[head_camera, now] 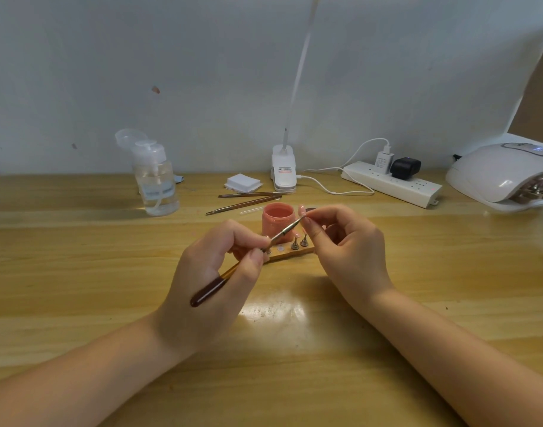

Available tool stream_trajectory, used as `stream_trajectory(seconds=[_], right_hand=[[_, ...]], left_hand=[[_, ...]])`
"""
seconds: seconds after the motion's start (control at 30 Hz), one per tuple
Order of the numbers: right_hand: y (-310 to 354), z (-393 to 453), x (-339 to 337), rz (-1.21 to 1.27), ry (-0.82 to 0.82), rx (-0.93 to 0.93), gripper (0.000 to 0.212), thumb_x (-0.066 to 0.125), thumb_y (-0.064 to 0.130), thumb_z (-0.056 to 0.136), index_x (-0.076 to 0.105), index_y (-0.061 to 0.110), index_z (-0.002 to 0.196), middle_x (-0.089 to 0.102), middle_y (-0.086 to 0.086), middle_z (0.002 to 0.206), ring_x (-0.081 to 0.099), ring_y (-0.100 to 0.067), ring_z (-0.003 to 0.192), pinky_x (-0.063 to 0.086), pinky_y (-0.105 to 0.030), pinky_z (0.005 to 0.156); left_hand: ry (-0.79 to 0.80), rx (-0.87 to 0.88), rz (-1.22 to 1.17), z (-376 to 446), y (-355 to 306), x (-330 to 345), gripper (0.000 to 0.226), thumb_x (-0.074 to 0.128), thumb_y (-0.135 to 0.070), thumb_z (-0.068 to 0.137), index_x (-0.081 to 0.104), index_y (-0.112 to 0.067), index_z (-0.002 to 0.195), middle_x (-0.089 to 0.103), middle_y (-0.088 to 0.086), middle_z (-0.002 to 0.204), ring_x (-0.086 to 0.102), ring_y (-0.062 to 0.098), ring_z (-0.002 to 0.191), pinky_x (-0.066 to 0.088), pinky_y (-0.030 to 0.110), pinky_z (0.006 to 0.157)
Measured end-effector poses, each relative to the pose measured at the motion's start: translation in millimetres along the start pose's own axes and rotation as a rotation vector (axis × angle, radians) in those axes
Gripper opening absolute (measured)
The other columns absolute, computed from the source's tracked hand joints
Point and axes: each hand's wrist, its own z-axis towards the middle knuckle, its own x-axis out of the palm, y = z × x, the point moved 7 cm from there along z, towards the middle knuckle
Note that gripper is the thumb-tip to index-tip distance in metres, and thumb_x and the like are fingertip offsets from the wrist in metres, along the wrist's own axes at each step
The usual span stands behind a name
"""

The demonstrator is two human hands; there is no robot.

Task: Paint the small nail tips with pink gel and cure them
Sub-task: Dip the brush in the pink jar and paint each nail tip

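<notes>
**Painting step in hand; curing not yet done**

At frame centre, the left hand [214, 266] grips one brush [248, 260]; the right hand [344, 241] pinches one nail tip [302, 210] against its bristles. Behind them, the wooden holder [290, 254] on the counter [79, 272] carries two mounted tips [299, 241]. One open pink gel jar [278, 219] stands beyond. Judged next: finish the coat, then take it to the single lamp [504, 174], upper right.

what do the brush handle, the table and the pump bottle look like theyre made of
Brush: handle looks like lacquered wood, glossy dark brown end; ferrule looks like metal, grey and shiny.
Table: varnished wood or wood-look laminate, with grain streaks and lamp glare.
Pump bottle: clear plastic, probably; liquid shows through it.
</notes>
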Motion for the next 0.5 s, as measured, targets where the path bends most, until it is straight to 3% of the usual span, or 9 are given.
stream_trajectory(seconds=[0.13, 0.33, 0.5], right_hand=[[0.5, 0.9, -0.7, -0.025, -0.008, -0.01, 0.011, 0.071, 0.011, 0.085, 0.07, 0.017, 0.095, 0.064, 0.013, 0.074, 0.055, -0.006, 0.059, 0.043, -0.014, 0.053], [5.5, 0.4, -1.6, -0.092, -0.021, -0.068, 0.011, 0.071, 0.01, 0.085, 0.07, 0.013, 0.096, 0.067, 0.006, 0.079, 0.055, -0.007, 0.058, 0.046, -0.019, 0.054], [6.6, -0.1, -3.0, -0.148, -0.033, -0.087, 0.011, 0.07, 0.01, 0.085, 0.07, 0.013, 0.096, 0.067, 0.005, 0.081, 0.055, -0.008, 0.058, 0.044, -0.02, 0.055]], left_hand=[[-0.006, 0.022, -0.005, -0.9, -1.9, -1.3, 0.018, 0.049, -0.023, 0.085, 0.063, -0.012, 0.089, 0.065, 0.003, 0.078, 0.062, 0.018, 0.077, 0.05, 0.032, 0.068], [-0.033, 0.057, 0.061, 1.7, -3.8, -1.0, 0.02, 0.053, -0.022, 0.089, 0.066, -0.01, 0.099, 0.066, 0.002, 0.085, 0.063, 0.022, 0.083, 0.052, 0.038, 0.072], [0.02, 0.118, 0.078, 1.3, -6.1, 3.0, 0.017, 0.054, -0.016, 0.087, 0.067, -0.005, 0.091, 0.065, 0.004, 0.081, 0.063, 0.019, 0.079, 0.051, 0.037, 0.067]])
